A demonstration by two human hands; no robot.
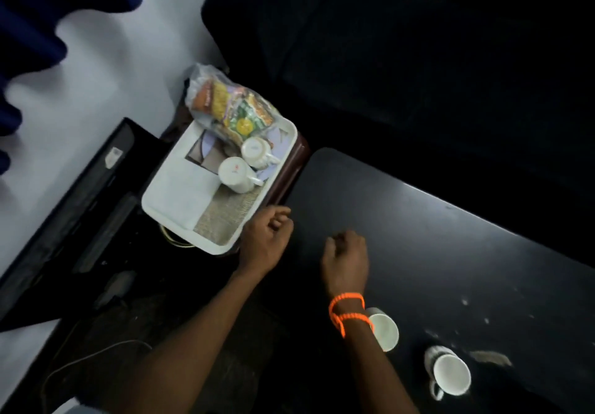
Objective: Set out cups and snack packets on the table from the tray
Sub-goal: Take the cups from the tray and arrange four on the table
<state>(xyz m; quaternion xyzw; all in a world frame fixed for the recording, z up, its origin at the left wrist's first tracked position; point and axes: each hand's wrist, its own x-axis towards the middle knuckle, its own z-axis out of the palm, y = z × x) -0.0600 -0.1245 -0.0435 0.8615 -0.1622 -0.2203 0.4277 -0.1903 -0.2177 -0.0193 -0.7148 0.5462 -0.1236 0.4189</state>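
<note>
- The left hand [265, 236] reaches forward from the lower middle of the view, forearm bare, and hangs at the near right corner of the white tray [180, 195], just beside its rim; its fingers are curled loosely inward around nothing
- The right hand [346, 260] hovers over the dark table [434, 236], well apart from the tray, knuckles up and fingers folded into a loose fist with nothing held; an orange thread band [347, 310] wraps the wrist
- On the tray's far right part two white cups stand close together, the nearer cup [235, 174] and the farther cup [256, 151], both with handles pointing right
- A clear bag of snack packets [228, 104] lies across the tray's far end, overhanging the rim
- On the table near the right forearm sit two more white cups: one cup [384, 330] partly covered by the wrist, and another cup [450, 375] to its right with its handle toward the viewer
- The whole frame is smeared and dim; the packets' printing cannot be read, and the fingertips of both hands are tucked out of sight
</note>
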